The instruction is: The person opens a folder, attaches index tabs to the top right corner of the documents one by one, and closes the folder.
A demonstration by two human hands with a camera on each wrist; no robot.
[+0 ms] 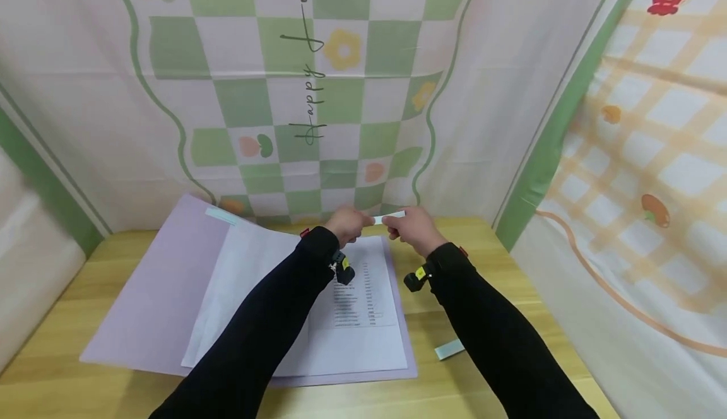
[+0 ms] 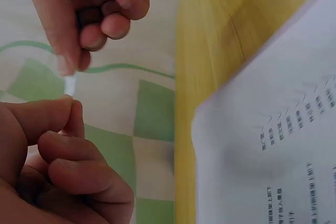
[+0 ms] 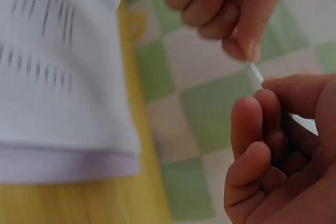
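Note:
Both hands meet above the far edge of the table, just beyond the top of an open lilac folder (image 1: 153, 299). Between them is a narrow pale strip (image 1: 378, 220). My left hand (image 1: 348, 224) pinches one end between thumb and forefinger. From the other side, my right hand (image 1: 419, 230) pinches the strip, and part of it sticks out past the fingers. Only a short piece of the strip (image 2: 70, 85) shows between the fingertips in the left wrist view. Printed sheets (image 1: 358, 349) lie in the folder, partly hidden under my left forearm.
A pale blue strip (image 1: 220, 216) lies at the top left of the folder's pages. Another pale strip (image 1: 450, 349) is on the wooden table (image 1: 488, 318), partly behind my right forearm. Checked cloth (image 1: 341, 97) hangs right behind the table.

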